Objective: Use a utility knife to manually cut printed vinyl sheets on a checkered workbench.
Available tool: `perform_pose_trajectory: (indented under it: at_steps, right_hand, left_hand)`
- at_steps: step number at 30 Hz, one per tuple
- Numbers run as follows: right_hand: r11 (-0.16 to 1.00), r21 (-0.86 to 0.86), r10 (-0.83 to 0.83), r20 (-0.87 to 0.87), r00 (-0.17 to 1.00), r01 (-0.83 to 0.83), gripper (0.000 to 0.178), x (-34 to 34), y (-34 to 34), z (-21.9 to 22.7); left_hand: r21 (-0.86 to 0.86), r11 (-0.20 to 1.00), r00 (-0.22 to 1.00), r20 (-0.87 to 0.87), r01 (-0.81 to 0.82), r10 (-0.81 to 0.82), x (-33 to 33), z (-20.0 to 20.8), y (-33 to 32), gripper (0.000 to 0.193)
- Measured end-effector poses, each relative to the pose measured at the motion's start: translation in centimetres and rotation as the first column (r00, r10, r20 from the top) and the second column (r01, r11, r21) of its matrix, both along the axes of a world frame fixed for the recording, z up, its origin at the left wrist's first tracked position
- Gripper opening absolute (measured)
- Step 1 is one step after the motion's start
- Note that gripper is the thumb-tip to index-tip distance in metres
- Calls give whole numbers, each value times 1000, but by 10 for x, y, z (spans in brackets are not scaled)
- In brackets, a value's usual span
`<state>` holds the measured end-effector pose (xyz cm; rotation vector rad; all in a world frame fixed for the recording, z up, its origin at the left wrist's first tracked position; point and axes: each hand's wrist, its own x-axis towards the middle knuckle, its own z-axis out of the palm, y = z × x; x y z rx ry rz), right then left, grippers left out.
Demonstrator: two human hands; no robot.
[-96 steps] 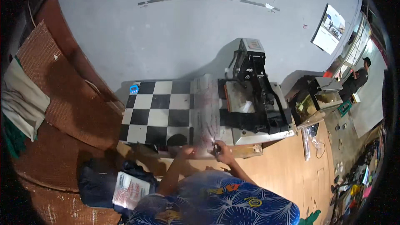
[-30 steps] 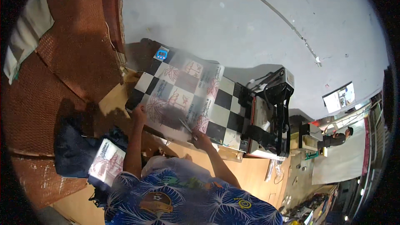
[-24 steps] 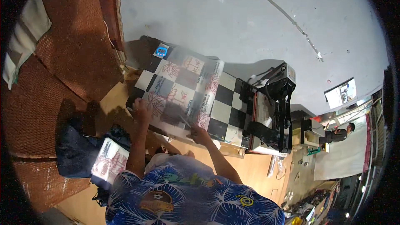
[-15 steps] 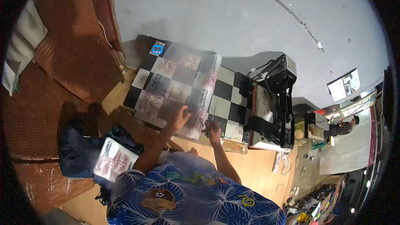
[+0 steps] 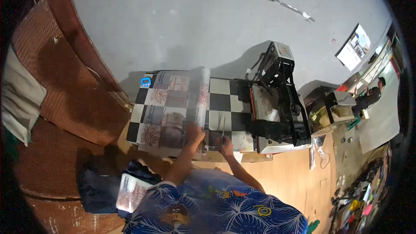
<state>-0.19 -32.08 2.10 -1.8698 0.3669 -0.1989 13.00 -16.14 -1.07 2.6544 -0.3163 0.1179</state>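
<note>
A clear film [image 5: 171, 97] printed with red palm trees and dark lettering is spread over a black-and-white checkered table [image 5: 220, 102]. Its right-hand end is curled into a roll [image 5: 200, 89]. My left hand [image 5: 196, 134] is at the near end of that roll, seemingly touching it; its fingers are blurred. Just right of the film, my right hand [image 5: 226, 146] grips a pair of scissors [image 5: 222, 125], blades parted and pointing toward the wall.
A black heat press [image 5: 281, 104] stands at the table's right end. A small blue timer [image 5: 146, 82] sits at the far left corner. Lower left, printed film pieces [image 5: 131, 193] lie on dark cloth [image 5: 97, 186]. Another person [image 5: 370, 97] is far off at the right.
My view has turned, shifting the whole scene. My left hand has moved right, from over the film to the near end of the roll. The scissors in my right hand now show parted blades.
</note>
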Motion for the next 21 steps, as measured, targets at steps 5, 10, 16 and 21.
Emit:
perform_pose_trajectory:
  at_steps: [5, 10, 16, 21]
  right_hand:
    - [1000, 14, 18, 69, 997, -19, 21, 11, -18, 16]
    - [995, 102, -4, 90, 996, -5, 25, 26, -39, 6]
    - [986, -164, 50, 75, 996, -37, 35, 27, -61, 22]
    - [998, -12, 56, 80, 995, -55, 40, 14, -70, 62]
  left_hand:
    - [-192, 971, 990, -43, -140, 134, 9, -29, 0, 24]
    - [-59, 998, 960, -280, 4, -21, 19, -38, -7, 27]
    - [-194, 981, 962, -268, 0, -53, -15, -21, -62, 37]
    - [-135, 991, 969, -245, -7, -26, -38, -6, -106, 37]
